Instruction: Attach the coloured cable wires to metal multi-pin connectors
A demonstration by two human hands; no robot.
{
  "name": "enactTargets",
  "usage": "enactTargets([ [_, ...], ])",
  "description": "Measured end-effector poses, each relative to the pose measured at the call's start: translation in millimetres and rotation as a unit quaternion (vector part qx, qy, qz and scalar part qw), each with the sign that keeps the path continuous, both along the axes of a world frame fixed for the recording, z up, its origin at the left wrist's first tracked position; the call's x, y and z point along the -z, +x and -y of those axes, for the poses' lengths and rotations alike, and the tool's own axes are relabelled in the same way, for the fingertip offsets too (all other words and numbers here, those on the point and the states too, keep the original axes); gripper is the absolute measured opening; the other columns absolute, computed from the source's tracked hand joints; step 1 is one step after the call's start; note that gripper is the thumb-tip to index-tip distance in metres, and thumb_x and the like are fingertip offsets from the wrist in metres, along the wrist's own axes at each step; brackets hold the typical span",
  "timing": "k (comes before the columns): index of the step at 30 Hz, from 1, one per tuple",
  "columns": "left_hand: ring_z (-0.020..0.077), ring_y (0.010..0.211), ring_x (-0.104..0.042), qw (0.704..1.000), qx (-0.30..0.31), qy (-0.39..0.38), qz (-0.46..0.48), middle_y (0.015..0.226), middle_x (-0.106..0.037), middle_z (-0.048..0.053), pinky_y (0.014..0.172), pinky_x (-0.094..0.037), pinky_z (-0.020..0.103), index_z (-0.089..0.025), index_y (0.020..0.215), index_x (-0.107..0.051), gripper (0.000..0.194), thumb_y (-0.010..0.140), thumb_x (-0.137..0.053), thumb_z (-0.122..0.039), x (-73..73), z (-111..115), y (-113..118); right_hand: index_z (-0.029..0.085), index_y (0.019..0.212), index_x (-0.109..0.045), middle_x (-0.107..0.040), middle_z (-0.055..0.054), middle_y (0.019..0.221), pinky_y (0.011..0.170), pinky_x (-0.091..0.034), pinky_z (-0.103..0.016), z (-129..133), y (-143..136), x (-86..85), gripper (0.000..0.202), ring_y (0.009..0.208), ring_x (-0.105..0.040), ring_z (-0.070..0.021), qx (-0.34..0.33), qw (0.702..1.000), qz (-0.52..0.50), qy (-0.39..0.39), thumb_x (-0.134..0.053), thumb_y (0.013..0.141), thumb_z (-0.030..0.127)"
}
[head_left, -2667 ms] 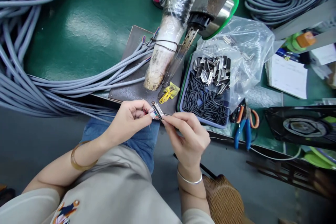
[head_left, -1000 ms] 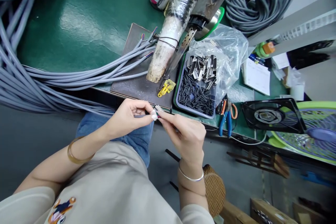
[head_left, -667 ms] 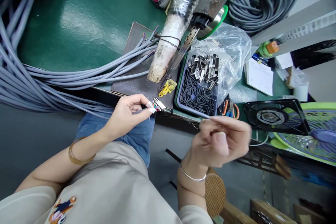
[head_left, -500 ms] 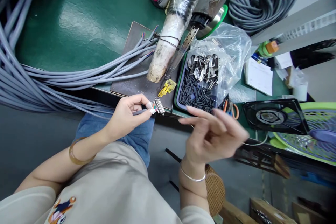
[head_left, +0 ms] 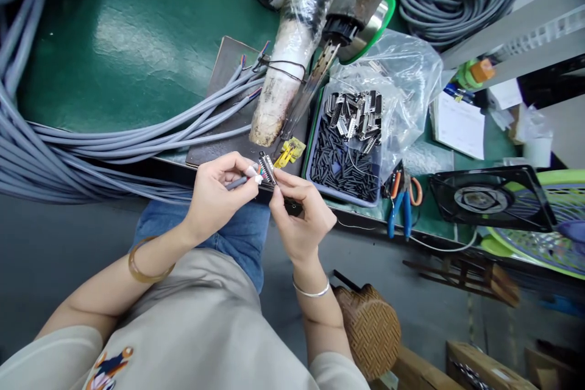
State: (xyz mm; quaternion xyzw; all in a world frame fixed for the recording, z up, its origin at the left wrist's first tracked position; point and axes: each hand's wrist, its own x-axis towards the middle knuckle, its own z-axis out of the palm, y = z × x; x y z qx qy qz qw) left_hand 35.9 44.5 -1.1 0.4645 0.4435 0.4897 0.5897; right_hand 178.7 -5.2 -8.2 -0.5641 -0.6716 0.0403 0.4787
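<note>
Gripping the grey, round plastic-jacketed cable (head_left: 236,183) in the left hand (head_left: 217,186), with fingertips at the thin, multicoloured insulated wires (head_left: 260,169), and pinching the end of the silver-and-black, narrow metal connector (head_left: 267,169) in the right hand (head_left: 301,210), left of the blue rectangular plastic tray (head_left: 348,198), level with its near half. Best to turn both hands together, sparing the wires any tug. Hard to judge, at this size, individual joints on the connector.

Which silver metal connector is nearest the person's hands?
The silver metal connector between the left hand and right hand; other connectors lie heaped in the blue plastic tray.
</note>
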Motion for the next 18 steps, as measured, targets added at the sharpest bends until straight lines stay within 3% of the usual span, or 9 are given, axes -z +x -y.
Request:
enactTargets([
  [8, 0.01, 0.07, -0.067, 0.999, -0.035, 0.021, -0.022, 0.078, -0.071, 0.002, 0.062, -0.054, 0.017, -0.016, 0.069, -0.062, 0.01, 0.068, -0.072, -0.016, -8.0, -8, 9, 0.024, 0.091, -0.063, -0.08, -0.006, 0.111, 0.081, -0.065, -0.033, -11, 4, -3.4, 0.015, 0.095, -0.079, -0.0195, -0.008, 1.0, 0.01, 0.022, -0.066, 0.089, 0.009],
  [18, 0.0065, 0.056, -0.053, 0.993, -0.059, 0.058, -0.084, 0.065, -0.058, -0.004, 0.051, -0.043, 0.016, -0.018, 0.068, -0.057, 0.013, 0.071, -0.07, -0.017, -11.4, -10, 15, 0.024, 0.092, -0.062, -0.08, -0.006, 0.108, 0.079, -0.066, -0.034, -18, 7, -3.9, 0.015, 0.093, -0.079, -0.0197, 0.001, 0.999, 0.03, 0.042, -0.068, 0.09, 0.01],
])
